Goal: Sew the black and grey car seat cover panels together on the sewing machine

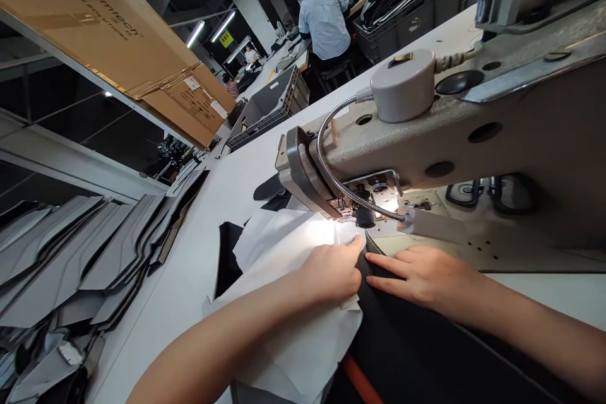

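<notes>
My left hand (pixel 334 271) rests on a white fabric piece (pixel 288 303), its fingers curled and pressing the cloth down just in front of the needle area. Beside it my right hand (pixel 423 278) lies flat on a black fabric piece (pixel 426 353), fingers stretched toward the left hand. Both hands sit at the foot of a grey industrial sewing machine (pixel 473 132), under its bright lamp on a flexible neck (pixel 331 170). The needle itself is hidden behind the machine head.
Stacks of grey cut panels (pixel 80 265) lie at the left on the white table (pixel 213 202). Cardboard boxes (pixel 118 31) sit on a shelf above. A grey crate (pixel 274 107) and a seated person (pixel 324 19) are farther back.
</notes>
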Motion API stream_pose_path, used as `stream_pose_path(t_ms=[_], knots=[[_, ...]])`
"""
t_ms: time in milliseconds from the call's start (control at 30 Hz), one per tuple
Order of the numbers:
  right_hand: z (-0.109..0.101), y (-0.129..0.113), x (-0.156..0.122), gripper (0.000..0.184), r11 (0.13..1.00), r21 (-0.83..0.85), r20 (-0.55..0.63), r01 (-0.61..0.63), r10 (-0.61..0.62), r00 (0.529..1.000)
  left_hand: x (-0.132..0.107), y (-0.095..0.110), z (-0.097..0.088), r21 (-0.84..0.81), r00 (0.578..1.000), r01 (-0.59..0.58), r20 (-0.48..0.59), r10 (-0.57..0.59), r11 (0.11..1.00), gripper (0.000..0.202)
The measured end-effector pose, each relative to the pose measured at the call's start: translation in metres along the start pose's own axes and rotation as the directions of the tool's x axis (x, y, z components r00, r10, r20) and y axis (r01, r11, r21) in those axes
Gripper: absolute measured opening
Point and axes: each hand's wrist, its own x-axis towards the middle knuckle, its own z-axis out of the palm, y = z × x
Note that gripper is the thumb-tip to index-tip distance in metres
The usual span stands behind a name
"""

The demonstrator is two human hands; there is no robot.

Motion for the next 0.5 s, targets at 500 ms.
stream_pose_path(t_ms=[500], knots=[[-0.040, 0.011, -0.023, 0.063, 0.985, 0.129, 0.095, 0.112, -0.125, 0.988, -0.021, 0.001, 0.012, 0.126, 0.998, 0.047, 0.038, -0.052, 0.991, 0.091]])
